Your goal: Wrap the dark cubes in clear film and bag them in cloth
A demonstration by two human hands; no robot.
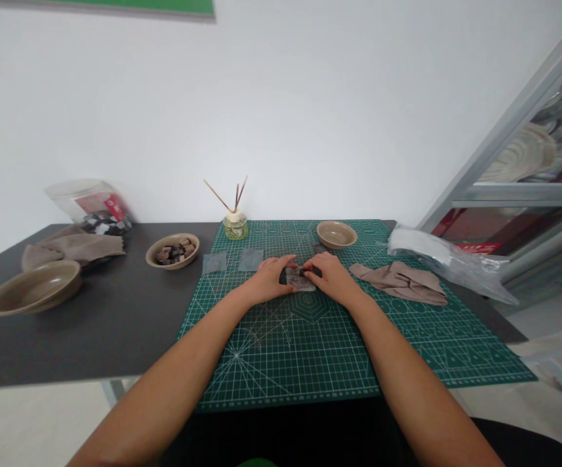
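Observation:
A small grey square sheet [301, 283] with dark patches on it lies on the green cutting mat [285, 363]. At its left side is my left hand [271, 280], thumb and forefinger spread apart and touching the sheet's edge. My right hand [330, 275] is closed in a pinch at the sheet's upper right, on a small dark piece [303, 273] mostly covered by the fingers. Further left on the mat lie two more bluish-grey squares [251, 259]. Another dark scrap [319, 248] sits just behind my right hand.
A tan bowl [336, 235] stands behind my right hand; a brown cloth [402, 282] and plastic bag [448, 256] lie right. Leftward are a bowl of brown chips [172, 251], a larger bowl [32, 288], another cloth [74, 246], a clear tub [89, 206] and a reed diffuser [235, 225].

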